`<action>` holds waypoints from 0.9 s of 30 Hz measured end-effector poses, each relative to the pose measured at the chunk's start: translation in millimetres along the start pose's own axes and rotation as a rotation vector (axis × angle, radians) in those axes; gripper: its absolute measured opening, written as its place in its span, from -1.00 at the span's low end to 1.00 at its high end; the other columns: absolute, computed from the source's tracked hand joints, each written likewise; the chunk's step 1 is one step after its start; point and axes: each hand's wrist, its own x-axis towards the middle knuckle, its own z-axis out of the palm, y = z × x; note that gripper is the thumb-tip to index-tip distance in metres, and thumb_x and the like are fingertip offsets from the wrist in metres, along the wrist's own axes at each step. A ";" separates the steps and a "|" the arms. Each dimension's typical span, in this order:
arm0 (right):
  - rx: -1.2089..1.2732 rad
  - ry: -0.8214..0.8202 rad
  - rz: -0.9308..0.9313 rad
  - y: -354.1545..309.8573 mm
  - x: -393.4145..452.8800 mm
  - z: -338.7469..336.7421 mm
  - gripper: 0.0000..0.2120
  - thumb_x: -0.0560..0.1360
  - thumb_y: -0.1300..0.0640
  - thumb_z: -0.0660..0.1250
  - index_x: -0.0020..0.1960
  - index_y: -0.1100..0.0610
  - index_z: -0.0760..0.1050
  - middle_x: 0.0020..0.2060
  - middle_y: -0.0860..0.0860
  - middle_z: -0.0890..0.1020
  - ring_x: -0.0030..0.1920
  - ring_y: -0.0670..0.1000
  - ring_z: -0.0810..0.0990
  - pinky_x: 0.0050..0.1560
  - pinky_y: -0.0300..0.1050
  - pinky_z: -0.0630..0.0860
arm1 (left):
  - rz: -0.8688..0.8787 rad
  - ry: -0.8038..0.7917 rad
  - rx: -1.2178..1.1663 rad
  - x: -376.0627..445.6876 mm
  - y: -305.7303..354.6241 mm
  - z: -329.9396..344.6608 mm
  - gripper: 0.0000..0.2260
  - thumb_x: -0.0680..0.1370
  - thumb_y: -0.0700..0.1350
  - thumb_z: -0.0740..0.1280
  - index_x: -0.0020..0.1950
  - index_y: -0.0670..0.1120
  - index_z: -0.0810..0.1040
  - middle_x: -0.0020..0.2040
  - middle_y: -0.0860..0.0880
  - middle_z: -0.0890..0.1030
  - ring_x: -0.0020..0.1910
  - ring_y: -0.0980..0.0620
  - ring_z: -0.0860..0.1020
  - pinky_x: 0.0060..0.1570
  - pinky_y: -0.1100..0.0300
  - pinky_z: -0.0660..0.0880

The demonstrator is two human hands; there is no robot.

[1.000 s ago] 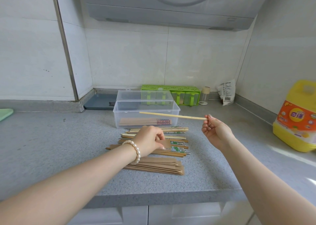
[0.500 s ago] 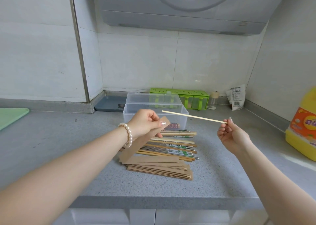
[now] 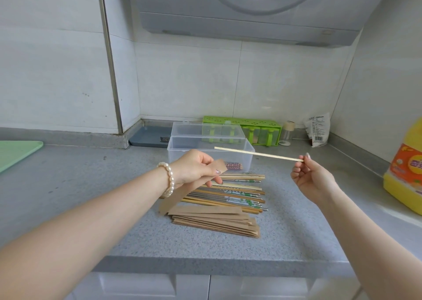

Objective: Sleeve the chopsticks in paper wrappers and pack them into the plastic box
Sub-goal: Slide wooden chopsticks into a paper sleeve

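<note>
Chopstick (image 3: 259, 154) pinched by its end in right hand (image 3: 314, 181), level above box (image 3: 210, 153); wrapper (image 3: 182, 191) gripped in left hand (image 3: 196, 168); sleeving step, next likely calling for tip into wrapper mouth.

yellow jug (image 3: 405, 174), green rack (image 3: 246, 126), blue tray (image 3: 148, 136)

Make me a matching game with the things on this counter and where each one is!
Things:
1. pale chopstick
2. brown paper wrapper
3. big yellow bottle
4. clear plastic box

Places:
A. pinched in the left hand
B. far right of the counter
C. behind the chopstick pile, lid open
D. held by one end in the right hand

Pairs: 1-D, 2-A, 3-B, 4-C
</note>
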 end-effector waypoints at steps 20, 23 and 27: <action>-0.565 -0.118 -0.125 -1.8 -14.2 15.2 -0.85 0.57 0.23 0.21 -0.09 0.24 0.52 -0.40 0.04 0.63 -0.29 0.15 0.50 -0.32 -0.22 0.48 | -0.012 -0.025 0.215 -3.7 -14.0 -15.1 -0.71 0.60 -0.05 0.18 -0.14 -0.24 0.51 -0.48 0.04 0.48 -0.58 0.20 0.40 -0.43 0.38 0.41; -1.406 -0.042 -0.323 -5.5 -15.7 24.8 -0.79 0.51 0.03 0.32 0.05 0.13 0.59 -0.04 0.01 0.62 0.10 0.22 0.50 0.01 -0.04 0.38 | -0.013 0.001 0.297 -2.1 -17.1 -16.4 -0.69 0.60 -0.04 0.18 -0.13 -0.27 0.52 -0.48 0.03 0.49 -0.61 0.23 0.40 -0.49 0.45 0.35; -1.959 -0.151 -0.626 0.2 -31.1 55.2 -0.55 0.48 -0.24 0.21 0.25 -0.01 0.50 0.24 -0.03 0.50 0.31 0.05 0.35 0.31 0.02 0.13 | -0.011 -0.018 0.353 0.4 -15.0 -10.7 -0.74 0.59 0.00 0.19 -0.20 -0.12 0.49 -0.47 0.04 0.49 -0.61 0.24 0.39 -0.51 0.43 0.35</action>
